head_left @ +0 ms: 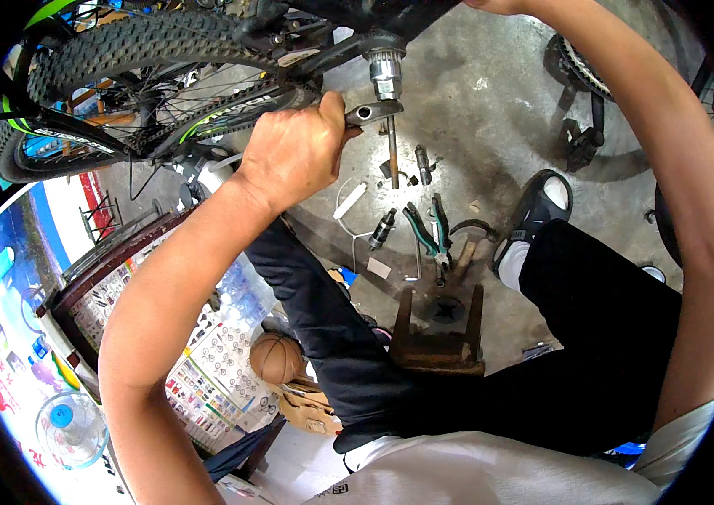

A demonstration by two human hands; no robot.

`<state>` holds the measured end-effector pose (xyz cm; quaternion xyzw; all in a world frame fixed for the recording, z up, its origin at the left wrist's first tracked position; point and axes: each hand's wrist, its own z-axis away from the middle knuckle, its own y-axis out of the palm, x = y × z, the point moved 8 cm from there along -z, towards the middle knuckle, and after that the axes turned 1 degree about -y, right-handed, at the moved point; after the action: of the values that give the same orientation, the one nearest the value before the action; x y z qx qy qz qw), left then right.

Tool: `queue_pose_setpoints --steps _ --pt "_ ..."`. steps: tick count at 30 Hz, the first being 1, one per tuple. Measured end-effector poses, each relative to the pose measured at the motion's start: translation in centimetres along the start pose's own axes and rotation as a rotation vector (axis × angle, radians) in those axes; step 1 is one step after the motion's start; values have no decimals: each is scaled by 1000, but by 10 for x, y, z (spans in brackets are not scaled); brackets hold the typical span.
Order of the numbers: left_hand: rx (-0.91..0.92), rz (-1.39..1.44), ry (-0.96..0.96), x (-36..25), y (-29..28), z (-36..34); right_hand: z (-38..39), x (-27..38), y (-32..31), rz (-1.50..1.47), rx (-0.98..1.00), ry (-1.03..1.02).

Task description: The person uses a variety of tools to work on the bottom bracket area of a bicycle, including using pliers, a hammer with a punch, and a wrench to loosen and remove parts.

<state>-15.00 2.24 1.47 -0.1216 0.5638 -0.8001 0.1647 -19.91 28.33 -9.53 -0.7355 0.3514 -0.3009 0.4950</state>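
My left hand [294, 151] is closed round the handle of a metal wrench [376, 110]. The wrench head lies against the lower end of a silver socket-like fitting [386, 74], which sits at the bicycle's frame [365, 42]. Below the wrench head a thin brownish rod [392, 156] shows; whether it is joined to the fitting I cannot tell. At the top edge, my right hand [496, 4] is beside the black frame. Most of it is cut off by the picture's edge, so its fingers are hidden.
On the concrete floor lie green-handled pliers [430, 231], a black-and-silver tool [383, 229], a small dark cylinder [423, 165] and a hammer [464, 257]. A wooden stool [437, 349] stands between my legs. A knobby tyre [138, 50] fills the upper left; a basketball [276, 358] lies lower left.
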Motion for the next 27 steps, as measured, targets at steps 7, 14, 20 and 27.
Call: queue_pose_setpoints --steps 7,14,20,27 --pt "-30 -80 26 -3 -9 1 -7 6 13 -30 -3 33" --pt "-17 -112 42 -4 -9 1 2 10 27 -65 20 79" --pt "-16 -180 81 -10 -17 0 10 13 34 -93 40 120" --pt "-25 -113 85 -9 -29 -3 10 14 36 -104 75 145"
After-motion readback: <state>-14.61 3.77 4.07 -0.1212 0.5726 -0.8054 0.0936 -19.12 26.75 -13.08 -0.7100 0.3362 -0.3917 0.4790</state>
